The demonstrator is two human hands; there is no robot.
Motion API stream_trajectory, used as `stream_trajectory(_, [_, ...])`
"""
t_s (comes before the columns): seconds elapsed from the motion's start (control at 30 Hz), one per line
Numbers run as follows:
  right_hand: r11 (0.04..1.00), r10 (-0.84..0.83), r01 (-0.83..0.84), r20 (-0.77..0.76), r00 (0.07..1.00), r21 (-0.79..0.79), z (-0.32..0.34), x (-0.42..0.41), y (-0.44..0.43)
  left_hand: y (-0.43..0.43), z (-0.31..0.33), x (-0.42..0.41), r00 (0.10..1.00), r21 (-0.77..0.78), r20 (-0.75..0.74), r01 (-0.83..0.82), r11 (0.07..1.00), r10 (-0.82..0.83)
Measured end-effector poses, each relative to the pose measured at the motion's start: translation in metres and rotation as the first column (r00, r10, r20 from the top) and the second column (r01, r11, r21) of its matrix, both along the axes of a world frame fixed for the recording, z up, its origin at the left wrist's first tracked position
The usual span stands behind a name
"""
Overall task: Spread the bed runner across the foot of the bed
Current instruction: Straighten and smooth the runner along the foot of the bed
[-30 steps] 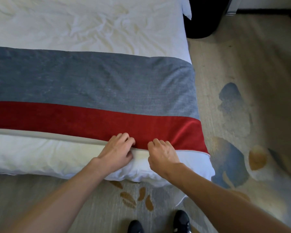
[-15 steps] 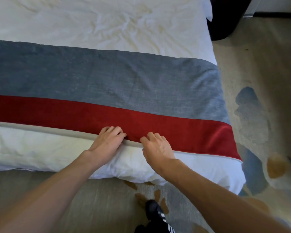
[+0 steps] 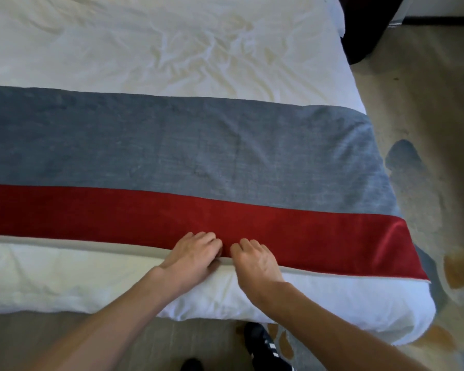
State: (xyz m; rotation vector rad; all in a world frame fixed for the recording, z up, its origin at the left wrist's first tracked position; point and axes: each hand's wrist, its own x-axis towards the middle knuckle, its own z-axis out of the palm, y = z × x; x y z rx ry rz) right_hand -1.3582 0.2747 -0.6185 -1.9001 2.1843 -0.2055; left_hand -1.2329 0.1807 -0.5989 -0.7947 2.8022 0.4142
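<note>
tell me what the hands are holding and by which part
Both the left hand and right hand grip the grey-and-red fabric bed runner by its near, pale-trimmed edge.

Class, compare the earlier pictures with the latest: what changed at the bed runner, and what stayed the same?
The left hand and right hand slid leftward along the near edge of the grey and red fabric bed runner, away from its right end, and drew closer together. Both still grip that edge; the runner stays flat.
</note>
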Motion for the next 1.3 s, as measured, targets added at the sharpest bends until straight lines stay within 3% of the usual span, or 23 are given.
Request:
stream_trajectory(0.2, [0.997,-0.079,0.075,-0.141,0.987,-0.033,0.000,0.012,0.000,-0.027,-0.001,0.028,0.995,0.054,0.098,0.004,0.999,-0.009])
stream_trajectory(0.33, [0.991,-0.120,0.107,-0.173,0.978,-0.083,0.004,0.019,0.001,-0.021,0.004,0.033,1.000,0.010,0.019,0.004,1.000,-0.004])
stream_trajectory(0.43, [0.984,-0.121,0.094,-0.185,0.975,-0.150,0.003,0.027,0.011,-0.008,0.001,0.044,0.992,-0.074,-0.121,0.034,0.997,-0.042])
stream_trajectory(0.57, [0.982,-0.102,0.062,-0.223,0.970,-0.177,-0.009,0.038,0.037,0.017,-0.021,0.062,0.991,-0.090,-0.012,0.131,0.987,-0.133])
stream_trajectory(0.67, [0.991,-0.115,0.096,-0.219,0.969,-0.098,-0.013,0.044,0.039,0.019,-0.033,0.065,0.993,-0.095,-0.010,0.114,0.989,-0.115])
stream_trajectory(0.83, [0.993,-0.113,0.108,-0.160,0.981,-0.039,-0.003,0.058,0.030,0.011,-0.030,0.079,0.971,-0.186,-0.174,0.132,0.974,-0.165])
stream_trajectory(1.3, [0.998,0.010,-0.013,-0.067,0.998,-0.054,0.001,0.163,-0.059,-0.093,-0.014,0.205,0.997,-0.260,-0.071,-0.023,0.965,0.005])
